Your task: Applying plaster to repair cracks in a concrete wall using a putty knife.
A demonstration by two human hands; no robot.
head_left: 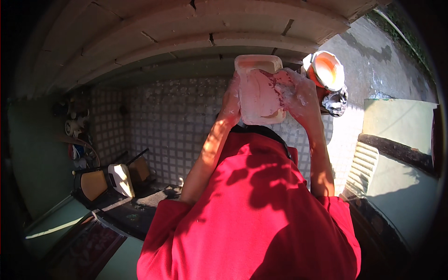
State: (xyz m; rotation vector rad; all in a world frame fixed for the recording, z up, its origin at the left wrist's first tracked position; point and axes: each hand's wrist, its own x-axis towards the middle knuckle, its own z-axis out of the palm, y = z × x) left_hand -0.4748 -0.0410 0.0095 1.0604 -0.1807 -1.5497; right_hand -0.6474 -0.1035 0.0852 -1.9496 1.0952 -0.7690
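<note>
the left hand (231, 103) has its fingers closed on the left side of a rectangular plastic tub (259, 60) above the tiled floor (172, 109), the white-smeared right hand (298, 93) bent against its right side, its hold unclear, near an orange bucket (311, 74).

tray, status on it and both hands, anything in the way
Left hand gripping left side of tray. Right hand, white-smeared, at its right. Tray pinkish inside. Bucket off right, not over tray.
</note>
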